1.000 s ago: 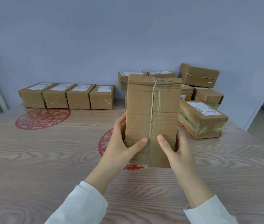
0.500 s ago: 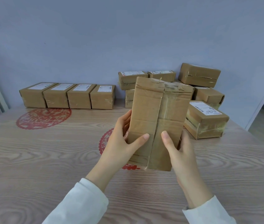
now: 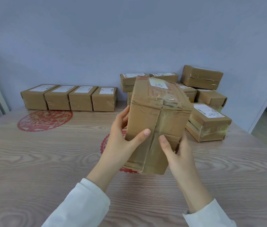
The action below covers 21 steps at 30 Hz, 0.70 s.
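I hold a taped brown cardboard box point(image 3: 157, 122) up above the middle of the wooden table point(image 3: 31, 161). It is tilted so that its far top face, with a white label, shows. My left hand point(image 3: 121, 141) grips its left side, thumb across the near face. My right hand point(image 3: 177, 153) grips the right side, thumb on the near face, fingers hidden behind the box.
A row of labelled boxes point(image 3: 69, 98) stands along the wall at the back left. A loose pile of boxes point(image 3: 203, 92) sits at the back right, one labelled box point(image 3: 208, 124) nearest. Red paper-cut decals point(image 3: 44, 120) lie on the table. A doorway opens at the right.
The box has tipped away from me and leaned right, so its labelled top face now shows. Both hands keep their grip and have shifted slightly right.
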Motion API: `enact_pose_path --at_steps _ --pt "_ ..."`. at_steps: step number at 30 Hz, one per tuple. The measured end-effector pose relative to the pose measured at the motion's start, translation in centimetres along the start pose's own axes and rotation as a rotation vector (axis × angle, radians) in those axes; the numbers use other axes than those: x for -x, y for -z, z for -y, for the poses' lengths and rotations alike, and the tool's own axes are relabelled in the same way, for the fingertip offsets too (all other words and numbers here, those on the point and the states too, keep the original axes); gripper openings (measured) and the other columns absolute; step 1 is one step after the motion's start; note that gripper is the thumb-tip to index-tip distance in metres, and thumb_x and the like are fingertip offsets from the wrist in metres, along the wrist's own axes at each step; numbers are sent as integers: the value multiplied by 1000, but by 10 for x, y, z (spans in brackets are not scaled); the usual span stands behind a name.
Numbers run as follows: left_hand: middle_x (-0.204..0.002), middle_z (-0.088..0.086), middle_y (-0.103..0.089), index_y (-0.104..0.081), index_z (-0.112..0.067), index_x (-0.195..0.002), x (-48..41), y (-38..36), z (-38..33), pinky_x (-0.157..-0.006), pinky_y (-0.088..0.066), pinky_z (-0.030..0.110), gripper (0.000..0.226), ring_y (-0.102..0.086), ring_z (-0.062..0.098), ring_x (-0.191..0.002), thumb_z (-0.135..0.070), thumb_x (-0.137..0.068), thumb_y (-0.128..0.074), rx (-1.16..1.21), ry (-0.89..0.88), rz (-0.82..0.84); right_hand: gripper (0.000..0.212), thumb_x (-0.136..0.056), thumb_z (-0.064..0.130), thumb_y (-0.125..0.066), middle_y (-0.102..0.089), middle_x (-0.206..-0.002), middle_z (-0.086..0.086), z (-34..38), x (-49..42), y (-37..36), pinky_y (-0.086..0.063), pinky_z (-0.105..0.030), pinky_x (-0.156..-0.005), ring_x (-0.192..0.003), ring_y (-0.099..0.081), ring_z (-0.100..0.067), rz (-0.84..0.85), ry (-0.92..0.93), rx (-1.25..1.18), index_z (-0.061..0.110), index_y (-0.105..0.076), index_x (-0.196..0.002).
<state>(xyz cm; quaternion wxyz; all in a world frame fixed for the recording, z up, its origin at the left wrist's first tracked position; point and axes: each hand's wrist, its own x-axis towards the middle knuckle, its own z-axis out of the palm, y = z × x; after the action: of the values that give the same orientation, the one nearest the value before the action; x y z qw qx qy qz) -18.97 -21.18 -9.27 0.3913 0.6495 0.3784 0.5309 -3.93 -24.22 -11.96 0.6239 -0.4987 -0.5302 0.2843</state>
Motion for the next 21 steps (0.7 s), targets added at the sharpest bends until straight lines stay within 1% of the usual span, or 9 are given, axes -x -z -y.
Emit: enact_pose_path --at_steps 3,5,7,9,10,12,15,18,21 --pt "-124 -11 -58 -41 -24 -135 0 0 1 -83 -47 9 78 -56 -4 -110 -49 -66 -67 12 11 8 46 -65 66 -62 -59 -119 2 -2 0 1 -48 -34 -94 -110 -57 -9 38 -9 23 42 -54 -104" --pt "-122 -13 -59 -42 -25 -134 1 0 4 -84 -47 8 78 -56 -7 -106 -52 -65 -65 21 28 14 55 -63 68 -63 -57 -122 2 -2 1 2 -49 -33 -94 -112 -57 -8 38 -17 18 39 -54 -108" --pt "-122 -14 -59 -42 -25 -134 2 -1 6 -87 -48 11 80 -56 -7 -107 -54 -63 -66 21 40 22 48 -69 66 -68 -63 -112 11 1 1 4 -48 -20 -84 -104 -59 1 18 -29 -25 36 -56 -105" --pt "-122 -14 -59 -42 -26 -134 4 -1 8 -87 -48 12 79 -56 -6 -108 -53 -63 -67 26 47 25 35 -69 57 -63 -67 -96 21 5 0 4 -46 -11 -76 -93 -60 11 16 -39 -39 37 -56 -97" --pt "-123 -13 -58 -42 -25 -133 4 -1 8 -86 -48 12 79 -55 -6 -108 -52 -63 -67 24 48 25 33 -67 54 -60 -67 -93 23 6 -1 4 -45 -9 -74 -91 -60 12 16 -39 -28 38 -55 -96" --pt "-122 -13 -58 -41 -24 -133 4 -2 8 -84 -46 8 81 -55 -8 -106 -51 -62 -69 22 53 24 34 -65 54 -58 -67 -92 22 8 -1 4 -45 -9 -75 -91 -60 12 8 -42 -8 38 -55 -94" --pt "-117 -21 -56 -39 -27 -131 4 -4 8 -80 -43 3 83 -53 -17 -102 -47 -58 -72 20 54 10 40 -61 56 -60 -68 -93 18 9 0 1 -47 -10 -74 -91 -61 9 -2 -40 -16 35 -57 -94" --pt "-114 -25 -55 -41 -37 -123 4 -4 8 -78 -42 1 73 -51 -20 -101 -47 -58 -72 24 61 -3 49 -63 56 -64 -67 -103 11 9 2 1 -49 -16 -80 -96 -60 6 4 -27 -14 30 -56 -104" --pt "-110 -25 -59 -45 -42 -111 5 -2 8 -77 -44 4 60 -54 -18 -99 -45 -59 -72 64 88 -11 71 -63 71 -68 -63 -114 11 7 2 3 -51 -24 -87 -105 -58 5 28 -28 39 28 -54 -118"
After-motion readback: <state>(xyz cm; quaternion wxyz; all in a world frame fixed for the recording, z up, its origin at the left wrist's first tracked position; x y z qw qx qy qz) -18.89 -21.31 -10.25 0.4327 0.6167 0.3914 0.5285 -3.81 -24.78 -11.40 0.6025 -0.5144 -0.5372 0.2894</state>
